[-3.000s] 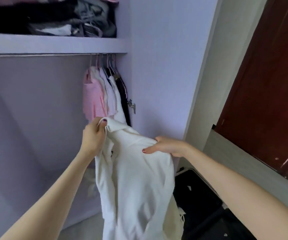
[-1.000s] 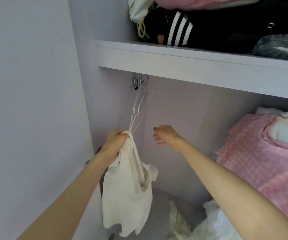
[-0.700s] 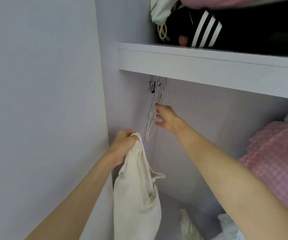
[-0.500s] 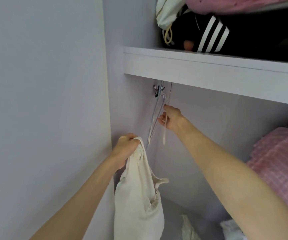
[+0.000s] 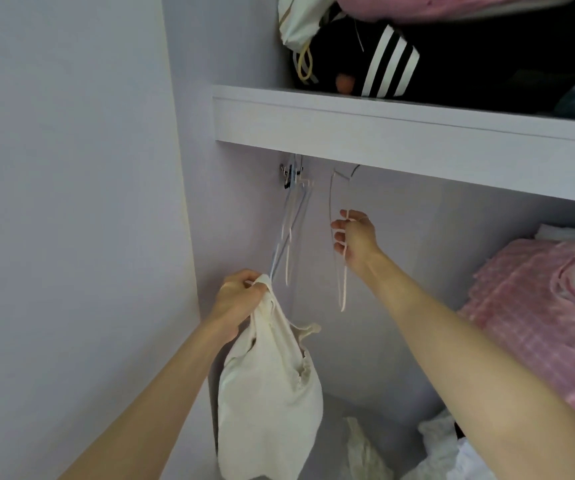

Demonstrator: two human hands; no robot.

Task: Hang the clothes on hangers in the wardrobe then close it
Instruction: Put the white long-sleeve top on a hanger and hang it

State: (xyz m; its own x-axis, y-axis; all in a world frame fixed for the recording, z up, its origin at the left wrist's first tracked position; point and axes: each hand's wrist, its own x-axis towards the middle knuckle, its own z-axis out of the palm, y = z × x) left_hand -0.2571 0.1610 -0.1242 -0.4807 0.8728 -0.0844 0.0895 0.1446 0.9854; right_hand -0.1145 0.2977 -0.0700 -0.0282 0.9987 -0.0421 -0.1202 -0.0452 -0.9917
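Left hand [image 5: 236, 296]: fingers bunched tight around the top edge of the cream top [image 5: 272, 393]. The garment hangs straight down from my fist, limp, with one strap loop sticking out to the right about halfway down. It's at the left end of the wardrobe [image 5: 189, 188], just beside the side wall.

Right hand [image 5: 355, 237]: fingers curled around a thin white hanger [image 5: 343, 271]. I hold it near the middle; its lower end drops below my hand and its upper wire curves toward the underside of the shelf [image 5: 383, 133]. Can't tell whether the hook is on the rail; that part is hidden behind the shelf's front lip.

The two hands are apart, the right one higher and further in. Hanger and cream top aren't touching.

A bunch of spare hangers [image 5: 289, 220] hangs at the far left by the rail bracket [image 5: 290, 173], slanting down toward my left fist. Their lower tips end right at the garment's top edge; contact unclear.

On the shelf: a black garment with white stripes [image 5: 390, 60], something pink [image 5: 452, 8] above it, and a white piece with a yellow cord at the left.

Far right, under the shelf: a pink checked garment [image 5: 538, 306] hanging. Wardrobe floor: crumpled white clothes [image 5: 445, 441].
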